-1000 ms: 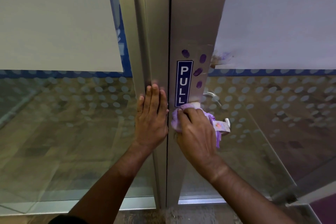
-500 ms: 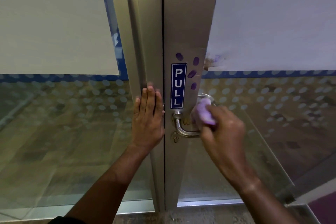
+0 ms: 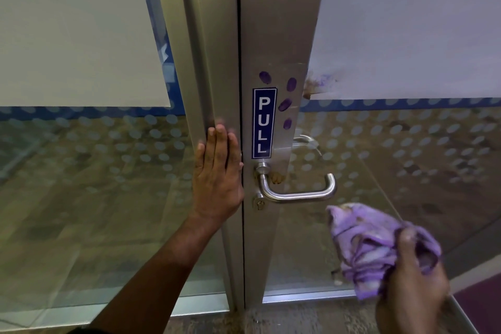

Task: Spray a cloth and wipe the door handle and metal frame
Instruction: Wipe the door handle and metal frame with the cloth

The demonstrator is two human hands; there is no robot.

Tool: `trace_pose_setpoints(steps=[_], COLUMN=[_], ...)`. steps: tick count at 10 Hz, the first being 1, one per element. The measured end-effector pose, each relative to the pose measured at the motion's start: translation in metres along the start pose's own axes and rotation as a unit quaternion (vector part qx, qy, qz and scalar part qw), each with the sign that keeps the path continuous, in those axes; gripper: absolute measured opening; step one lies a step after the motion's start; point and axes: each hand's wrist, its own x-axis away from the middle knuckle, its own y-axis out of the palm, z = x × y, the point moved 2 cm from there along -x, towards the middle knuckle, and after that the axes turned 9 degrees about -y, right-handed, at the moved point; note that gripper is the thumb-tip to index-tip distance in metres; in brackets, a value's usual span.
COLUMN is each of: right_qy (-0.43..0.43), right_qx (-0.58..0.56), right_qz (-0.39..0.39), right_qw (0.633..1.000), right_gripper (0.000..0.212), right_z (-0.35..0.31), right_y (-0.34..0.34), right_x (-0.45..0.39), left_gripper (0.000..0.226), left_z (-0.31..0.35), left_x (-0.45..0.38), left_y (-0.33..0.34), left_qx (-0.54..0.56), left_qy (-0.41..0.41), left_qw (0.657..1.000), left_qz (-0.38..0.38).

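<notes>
The cloth (image 3: 371, 247), purple and crumpled, is being gripped by the right hand (image 3: 412, 287) at the lower right of the view. The fingers are being curled round its lower right part, with the thumb (image 3: 406, 244) lying across the folds; most of the cloth is bunching up and to the left of the grip, its free upper corner pointing toward the handle (image 3: 298, 192). The cloth is being held below and to the right of the handle's outer bend, apart from it, and no contact with the metal is being made.

The left hand (image 3: 219, 182) is being pressed flat against the frame (image 3: 217, 62), fingers straight and close together, pointing upward, just left of the dark seam where the door stile (image 3: 276, 35) meets the frame. Nothing is being held in it.

The handle, a steel lever with a returned end, is being shown projecting to the right from its rose on the stile, just below a blue PULL sign (image 3: 263, 122). A keyhole (image 3: 259, 204) is sitting under the lever's root. Purple fingerprint marks (image 3: 286, 104) are being displayed around the sign, and a brownish smear (image 3: 278, 177) is showing on the metal just right of the rose.
</notes>
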Motion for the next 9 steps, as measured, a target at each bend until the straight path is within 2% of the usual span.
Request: trace_pose_setpoints(steps=[1,2,3,5,6,8,9], right_qy=[0.075,0.106,0.114,0.174,0.157,0.048,0.059], right_qx=[0.043,0.039,-0.013,-0.086,-0.062,-0.004,-0.016], right_qz=[-0.047,-0.106,-0.139,-0.141,-0.145,-0.218,-0.249], right_qw=[0.995,0.988,0.984,0.971,0.975,0.975,0.967], right_gripper=[0.035,0.035,0.039,0.050,0.034,0.057,0.058], right_z=[0.038,0.054,0.059,0.060,0.061,0.059,0.063], right_y=[-0.004,0.017,0.040,0.059,0.061,0.056,0.059], right_x=[0.022,0.050,0.065,0.059,0.053,0.052,0.051], left_gripper=[0.064,0.064,0.065,0.064,0.064,0.062,0.062], left_z=[0.000,0.000,-0.001,0.000,0.000,0.000,0.000], left_x=[0.000,0.000,0.000,0.000,0.000,0.000,0.000], left_y=[0.000,0.001,0.001,0.000,0.000,0.000,0.001], left_qx=[-0.002,-0.004,-0.005,-0.005,-0.007,-0.008,-0.010], left_qy=[0.000,0.000,0.002,0.003,0.001,0.000,0.001], left_qw=[1.000,1.000,1.000,1.000,1.000,1.000,1.000], left_qz=[0.002,0.008,0.007,0.003,0.002,0.004,0.002])
